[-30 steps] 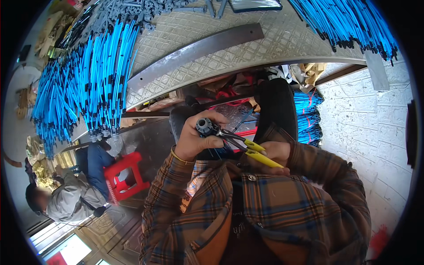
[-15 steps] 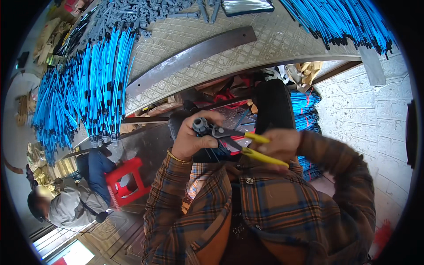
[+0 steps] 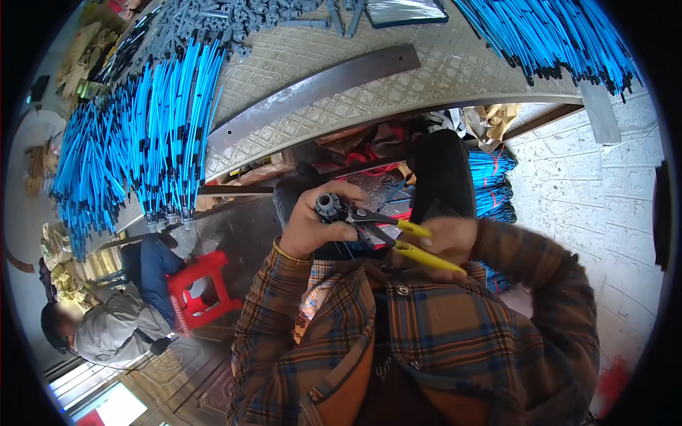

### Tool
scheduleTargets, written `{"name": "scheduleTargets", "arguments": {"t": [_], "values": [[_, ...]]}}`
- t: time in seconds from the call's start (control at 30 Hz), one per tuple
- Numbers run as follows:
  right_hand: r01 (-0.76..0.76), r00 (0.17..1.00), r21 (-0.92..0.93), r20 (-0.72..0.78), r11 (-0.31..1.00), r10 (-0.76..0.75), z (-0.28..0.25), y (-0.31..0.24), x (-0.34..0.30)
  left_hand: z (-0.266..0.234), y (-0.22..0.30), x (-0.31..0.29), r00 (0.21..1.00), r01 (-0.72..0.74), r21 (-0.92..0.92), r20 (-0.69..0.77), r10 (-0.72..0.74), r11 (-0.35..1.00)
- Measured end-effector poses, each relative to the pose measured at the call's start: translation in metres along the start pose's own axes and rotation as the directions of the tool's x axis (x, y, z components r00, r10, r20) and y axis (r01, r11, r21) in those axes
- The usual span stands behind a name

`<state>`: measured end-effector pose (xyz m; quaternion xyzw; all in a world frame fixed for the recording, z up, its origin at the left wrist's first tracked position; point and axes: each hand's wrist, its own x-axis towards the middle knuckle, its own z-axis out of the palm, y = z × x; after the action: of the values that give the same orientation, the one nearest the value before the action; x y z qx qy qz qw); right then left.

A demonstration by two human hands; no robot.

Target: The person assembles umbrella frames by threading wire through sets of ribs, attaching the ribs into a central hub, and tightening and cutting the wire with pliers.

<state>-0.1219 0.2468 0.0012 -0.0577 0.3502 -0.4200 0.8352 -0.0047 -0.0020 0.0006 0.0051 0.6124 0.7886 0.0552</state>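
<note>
Over my lap, my left hand is closed around a grey plastic fitting, whose round, toothed end faces up toward me. My right hand grips yellow-handled pliers with dark metal jaws. The handles are spread apart, and the jaws reach to the fitting beside my left thumb and fingers. Exactly where the jaw tips touch it is hidden by the fitting and my fingers.
A patterned table ahead bears a metal strip, a heap of grey fittings and bundles of blue rods. At the left are a red stool and a seated person. A white brick wall stands at right.
The grey fitting has tilted slightly, so more of its round end shows. Both hands keep their grips, and the whole view has shifted a little.
</note>
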Motion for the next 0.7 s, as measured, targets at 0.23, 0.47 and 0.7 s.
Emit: {"name": "scheduleTargets", "arguments": {"t": [0.23,0.47,0.7], "values": [[0.288,0.854,-0.807,-0.027,0.515,-0.52,0.04,-0.045,-0.023,-0.001,-0.002,-0.005,0.992,-0.036,-0.062,-0.122,0.028,0.997],[0.12,0.901,-0.872,-0.105,0.475,-0.42,0.022,-0.038,-0.024,0.008,0.002,-0.005,0.985,0.044,-0.103,-0.161,-0.06,0.994],[0.056,0.86,0.464,0.428,0.884,-0.279,-0.009,0.047,0.038,-0.002,-0.009,-0.004,0.999,0.032,-0.113,0.022,-0.03,0.993]]}}
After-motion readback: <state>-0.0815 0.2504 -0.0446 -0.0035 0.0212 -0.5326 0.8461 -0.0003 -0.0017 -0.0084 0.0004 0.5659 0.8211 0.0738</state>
